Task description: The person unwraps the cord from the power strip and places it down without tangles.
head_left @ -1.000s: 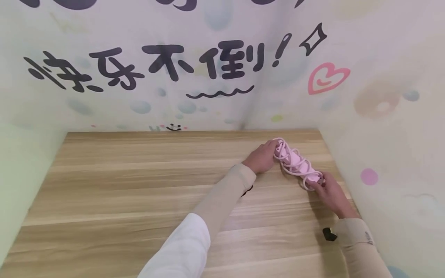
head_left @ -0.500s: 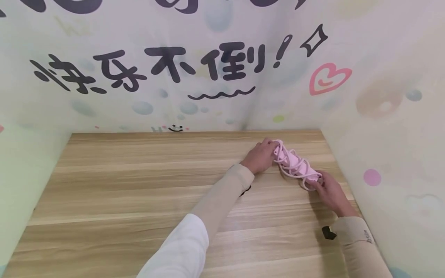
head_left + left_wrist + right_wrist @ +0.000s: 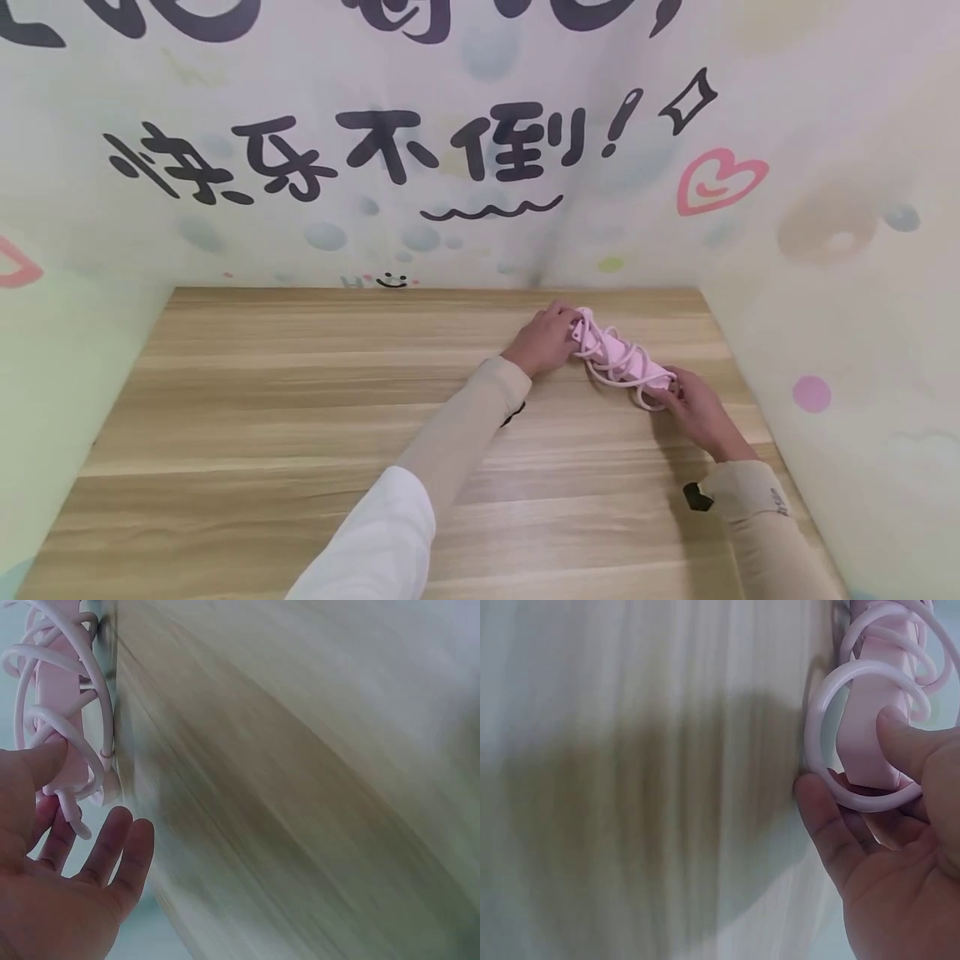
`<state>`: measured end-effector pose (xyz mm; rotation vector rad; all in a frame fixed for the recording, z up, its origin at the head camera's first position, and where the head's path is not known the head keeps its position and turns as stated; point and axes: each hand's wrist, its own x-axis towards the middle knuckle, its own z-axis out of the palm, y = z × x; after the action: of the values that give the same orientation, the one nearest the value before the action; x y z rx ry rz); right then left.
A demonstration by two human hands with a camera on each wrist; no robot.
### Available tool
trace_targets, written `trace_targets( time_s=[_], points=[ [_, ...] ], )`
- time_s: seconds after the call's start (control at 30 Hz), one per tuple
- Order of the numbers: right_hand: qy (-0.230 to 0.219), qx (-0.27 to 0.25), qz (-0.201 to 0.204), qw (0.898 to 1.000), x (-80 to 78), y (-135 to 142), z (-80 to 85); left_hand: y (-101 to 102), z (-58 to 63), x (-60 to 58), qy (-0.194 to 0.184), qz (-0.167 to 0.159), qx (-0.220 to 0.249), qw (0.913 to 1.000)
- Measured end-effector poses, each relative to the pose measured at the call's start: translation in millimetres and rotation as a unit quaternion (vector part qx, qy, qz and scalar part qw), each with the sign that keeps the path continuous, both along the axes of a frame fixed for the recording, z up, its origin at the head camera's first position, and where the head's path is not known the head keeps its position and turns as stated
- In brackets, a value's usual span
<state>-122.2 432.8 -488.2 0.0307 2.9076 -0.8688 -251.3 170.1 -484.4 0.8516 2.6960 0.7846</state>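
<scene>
A pink power strip [image 3: 637, 363] wrapped in its own pale pink cord [image 3: 617, 382] lies slantwise near the back right of the wooden table. At its far left end, my left hand [image 3: 542, 340] grips it; in the left wrist view the thumb presses the strip's face while two fingers stand away from it. My right hand [image 3: 703, 410] holds the near right end. The right wrist view has that thumb on the strip's flat side [image 3: 870, 739], with fingers behind it and a cord loop [image 3: 817, 727] hanging round the end.
The wood-grain table [image 3: 300, 417] meets a printed back wall [image 3: 487, 242] and a right side wall [image 3: 862, 333] close to my right arm. Small dark pieces show beside both sleeve cuffs, one of them a black piece [image 3: 697, 497] by the right cuff.
Both hands and the power strip have shifted slightly left in the head view, which has itself turned a little. The hold at both ends stays the same.
</scene>
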Motion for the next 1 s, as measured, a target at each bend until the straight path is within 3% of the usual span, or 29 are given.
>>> trace_targets(
  time_s=[0.5,1.0],
  points=[
    [-0.002,-0.032,0.047,0.998,-35.8,-47,-1.0,-68,-4.1,-7.2,-0.041,0.049,0.035,0.9973],
    [-0.036,-0.066,0.08,0.994,-60.6,-111,-4.0,-152,-6.4,7.9,-0.041,0.091,0.077,0.992]
  ],
)
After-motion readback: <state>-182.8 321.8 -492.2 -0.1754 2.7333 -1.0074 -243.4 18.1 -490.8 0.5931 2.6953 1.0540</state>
